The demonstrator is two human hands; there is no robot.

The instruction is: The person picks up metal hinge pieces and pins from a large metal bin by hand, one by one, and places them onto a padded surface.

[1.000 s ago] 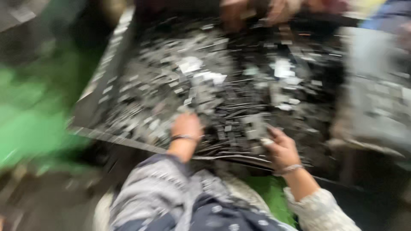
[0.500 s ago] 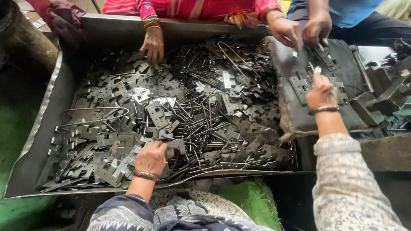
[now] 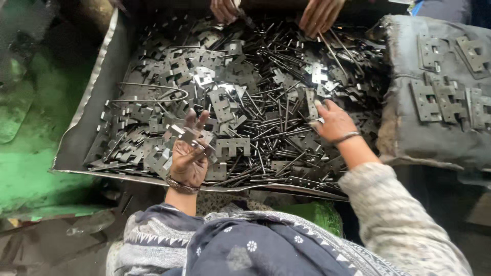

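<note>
Notched flat grey metal hinge plates (image 3: pixel 232 147) and thin dark steel pins (image 3: pixel 276 133), too many to count, fill a wide shallow sheet-metal tray (image 3: pixel 87 128) standing over a green-painted floor (image 3: pixel 25 168). At the tray's near edge the left hand (image 3: pixel 189 158), palm up, curls its fingers around a few plates. The right hand (image 3: pixel 333 121) lies spread, palm down, on the heap toward the right edge. Two hands of other people (image 3: pixel 319 13) reach in at the far edge. Beyond the right edge, a worn grey cloth pad (image 3: pixel 409 138) carries about six plates.

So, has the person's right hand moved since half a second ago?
Yes. The right hand has come off the grey cloth pad and moved left into the tray, onto the metal pieces.
</note>
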